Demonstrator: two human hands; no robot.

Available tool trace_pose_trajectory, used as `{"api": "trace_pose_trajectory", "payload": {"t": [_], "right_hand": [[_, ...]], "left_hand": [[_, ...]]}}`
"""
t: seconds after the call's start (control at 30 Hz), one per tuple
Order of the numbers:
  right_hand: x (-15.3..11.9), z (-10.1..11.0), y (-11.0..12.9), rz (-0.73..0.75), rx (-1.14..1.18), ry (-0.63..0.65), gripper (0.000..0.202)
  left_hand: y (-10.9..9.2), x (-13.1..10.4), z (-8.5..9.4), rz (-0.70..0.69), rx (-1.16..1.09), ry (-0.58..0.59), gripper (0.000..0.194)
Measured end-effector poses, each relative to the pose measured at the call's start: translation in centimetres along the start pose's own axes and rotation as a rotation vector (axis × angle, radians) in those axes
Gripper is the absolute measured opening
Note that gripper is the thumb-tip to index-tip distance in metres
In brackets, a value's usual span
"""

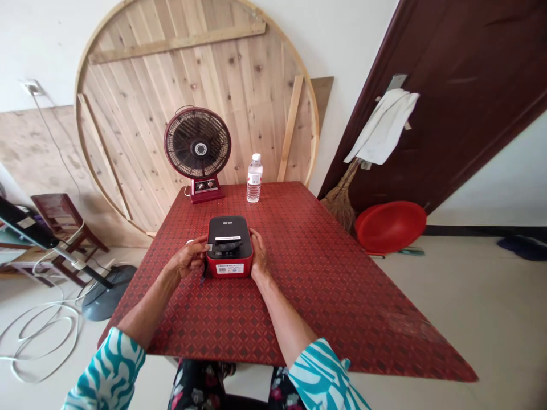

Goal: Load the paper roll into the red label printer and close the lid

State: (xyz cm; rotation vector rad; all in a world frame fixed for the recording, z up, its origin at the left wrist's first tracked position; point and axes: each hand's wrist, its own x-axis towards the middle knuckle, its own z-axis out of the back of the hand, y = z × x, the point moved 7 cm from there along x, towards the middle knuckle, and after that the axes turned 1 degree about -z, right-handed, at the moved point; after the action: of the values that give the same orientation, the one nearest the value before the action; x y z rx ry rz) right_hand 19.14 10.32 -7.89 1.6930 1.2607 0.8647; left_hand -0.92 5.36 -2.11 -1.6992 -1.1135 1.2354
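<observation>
A red box-shaped device with a black top (229,246) sits on the red patterned table (325,285), a white label on its front side. At its left side, my left hand (191,257) has its fingers bent and pressed together at the top edge, by a small light-coloured piece. My right hand (259,254) lies along the right side, its fingers wrapped round the far part of that side. The fingertips of my right hand are partly hidden by the device.
A dark red fan (198,149) and a water bottle (254,179) stand at the table's far edge. A large round wooden board (205,74) leans on the wall behind. On the floor are a red basin (390,226), a broom (343,199), a chair (64,228) and coiled cable (40,307).
</observation>
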Motion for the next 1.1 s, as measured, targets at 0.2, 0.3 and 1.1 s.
{"api": "trace_pose_trajectory", "payload": {"t": [0.2,0.3,1.1], "right_hand": [[0.0,0.1,-0.3,-0.018,0.003,-0.016,0.043],[-0.1,0.0,-0.3,-0.025,0.026,0.005,0.045],[0.2,-0.6,-0.1,0.060,0.054,0.051,0.041]], "left_hand": [[0.3,0.4,0.1,0.021,-0.017,-0.014,0.057],[0.3,0.4,0.2,0.012,0.001,-0.063,0.059],[-8.4,1.5,-1.0,-0.531,0.894,-0.246,0.014]]}}
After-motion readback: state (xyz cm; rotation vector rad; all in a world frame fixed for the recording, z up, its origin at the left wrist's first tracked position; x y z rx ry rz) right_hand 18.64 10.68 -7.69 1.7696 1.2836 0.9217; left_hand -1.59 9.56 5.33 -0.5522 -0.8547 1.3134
